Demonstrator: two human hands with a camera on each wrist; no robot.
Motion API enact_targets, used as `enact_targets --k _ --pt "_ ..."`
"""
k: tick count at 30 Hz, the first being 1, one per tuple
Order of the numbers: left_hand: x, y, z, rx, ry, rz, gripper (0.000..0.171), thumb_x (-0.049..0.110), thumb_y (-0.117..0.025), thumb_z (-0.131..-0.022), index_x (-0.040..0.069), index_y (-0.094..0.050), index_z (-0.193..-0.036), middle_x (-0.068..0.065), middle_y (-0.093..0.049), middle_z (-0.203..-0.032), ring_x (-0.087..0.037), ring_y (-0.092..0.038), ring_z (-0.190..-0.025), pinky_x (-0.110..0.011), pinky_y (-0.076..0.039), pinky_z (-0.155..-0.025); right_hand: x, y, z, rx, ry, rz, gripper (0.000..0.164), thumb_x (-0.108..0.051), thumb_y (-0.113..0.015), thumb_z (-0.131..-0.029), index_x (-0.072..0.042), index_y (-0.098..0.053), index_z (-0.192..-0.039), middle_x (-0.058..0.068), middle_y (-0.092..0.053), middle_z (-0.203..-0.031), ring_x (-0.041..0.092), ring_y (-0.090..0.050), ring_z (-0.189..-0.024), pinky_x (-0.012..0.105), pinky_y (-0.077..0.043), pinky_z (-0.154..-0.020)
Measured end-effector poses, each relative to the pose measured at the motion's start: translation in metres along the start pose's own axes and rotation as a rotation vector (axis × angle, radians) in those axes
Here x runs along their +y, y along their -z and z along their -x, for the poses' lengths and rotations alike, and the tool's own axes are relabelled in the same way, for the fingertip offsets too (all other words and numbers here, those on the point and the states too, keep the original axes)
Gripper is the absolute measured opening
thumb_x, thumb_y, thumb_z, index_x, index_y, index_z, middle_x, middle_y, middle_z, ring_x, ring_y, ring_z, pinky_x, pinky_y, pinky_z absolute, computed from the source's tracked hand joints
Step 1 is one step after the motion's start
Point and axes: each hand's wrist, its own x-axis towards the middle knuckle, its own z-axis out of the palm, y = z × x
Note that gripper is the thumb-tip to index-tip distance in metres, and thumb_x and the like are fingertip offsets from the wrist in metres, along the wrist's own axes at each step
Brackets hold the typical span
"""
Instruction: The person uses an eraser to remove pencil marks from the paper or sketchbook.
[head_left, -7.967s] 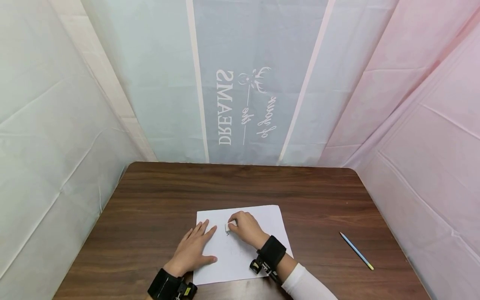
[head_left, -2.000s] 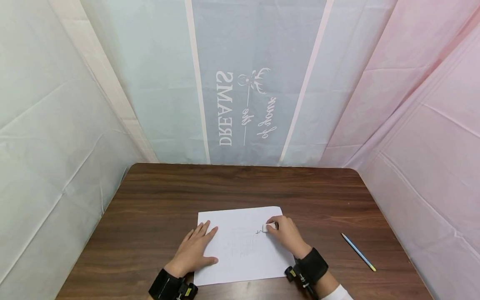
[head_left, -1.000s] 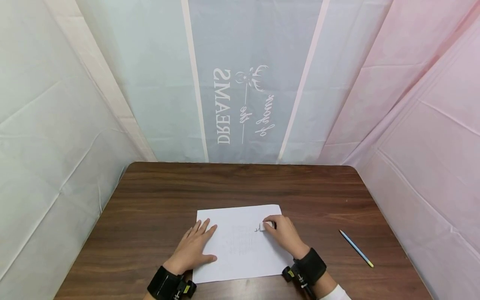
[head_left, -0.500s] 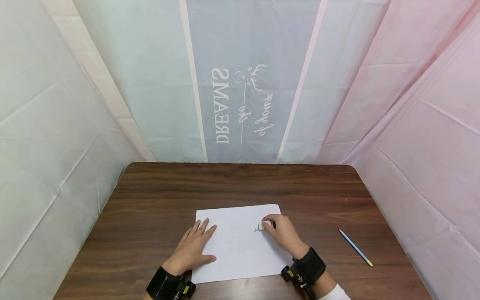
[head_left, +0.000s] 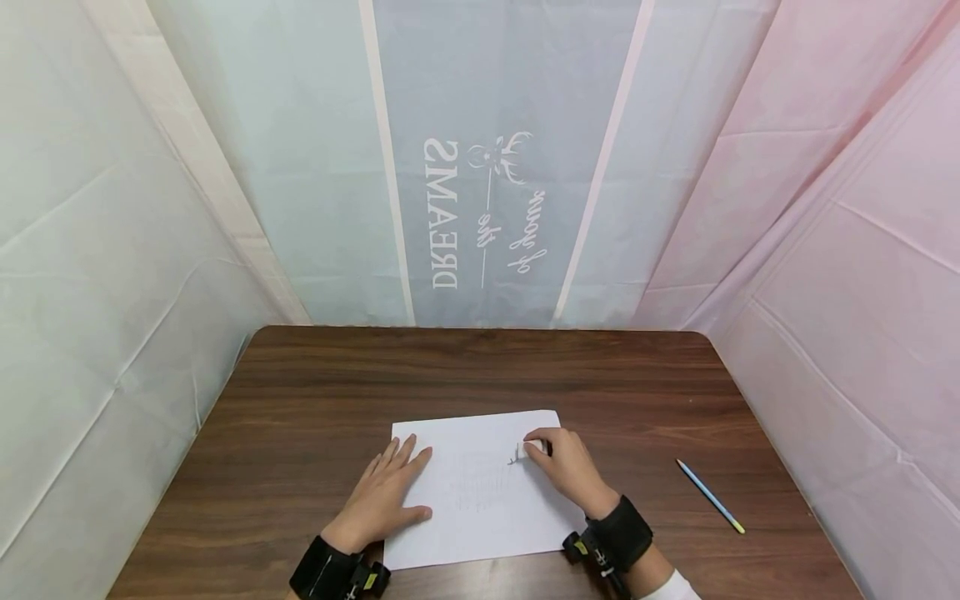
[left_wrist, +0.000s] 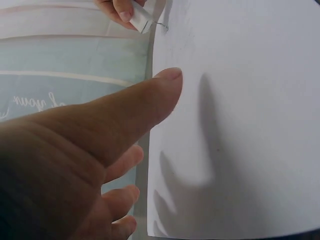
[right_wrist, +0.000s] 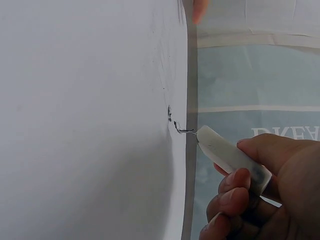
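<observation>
A white sheet of paper [head_left: 480,525] lies on the table with faint grey pencil traces across its middle. My left hand [head_left: 382,497] rests on its left side, fingers spread and straight. Near the sheet's right edge, my right hand [head_left: 570,467] pinches a white eraser [right_wrist: 227,155] between thumb and fingers, its end at the paper. A thin dark curl of eraser crumbs [right_wrist: 184,130] trails from that end, with another dark bit [right_wrist: 169,113] beside it. The left wrist view shows my left thumb [left_wrist: 150,97] over the sheet, its shadow falling on the paper.
A light blue pencil [head_left: 710,497] with a yellow end lies on the brown wooden table [head_left: 480,367] to the right of the sheet. Pale printed curtains [head_left: 495,83] hang behind the table and along both sides.
Over the eight seconds my right hand, with the eraser, has moved from the paper's left-middle to its right part; lately it shifts only slightly. My left hand stays in place.
</observation>
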Motion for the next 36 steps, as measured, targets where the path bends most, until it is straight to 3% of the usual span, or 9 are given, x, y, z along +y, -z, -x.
enact_targets --k 6,17,36 --pt "0.002 0.003 -0.003 0.077 -0.01 -0.03 0.082 0.038 -0.084 -0.081 0.012 -0.049 -0.15 -0.021 -0.037 -0.162 -0.046 -0.03 -0.151 -0.067 -0.031 -0.117 -0.002 0.001 0.0 -0.001 0.004 -0.006 0.016 -0.014 -0.071 -0.094 -0.009 -0.078 -0.107 -0.005 -0.046 -0.061 0.004 -0.035 -0.054 0.019 -0.029 -0.051" --pt "0.004 0.012 -0.007 0.132 -0.024 -0.048 0.081 0.039 -0.082 -0.084 0.015 -0.047 -0.153 -0.02 -0.038 -0.161 -0.044 -0.033 -0.15 -0.066 -0.037 -0.113 -0.008 0.004 -0.001 0.007 0.01 -0.008 0.017 -0.015 -0.071 -0.095 -0.009 -0.078 -0.108 -0.004 -0.045 -0.061 0.005 -0.036 -0.053 0.02 -0.03 -0.05" --pt "0.007 0.018 -0.015 0.154 -0.024 -0.055 0.077 0.037 -0.081 -0.086 0.014 -0.048 -0.151 -0.02 -0.043 -0.158 -0.043 -0.041 -0.147 -0.063 -0.041 -0.112 -0.021 0.01 0.0 0.014 0.031 -0.009 0.017 -0.016 -0.071 -0.095 -0.008 -0.078 -0.108 -0.005 -0.043 -0.058 0.006 -0.035 -0.051 0.02 -0.029 -0.049"
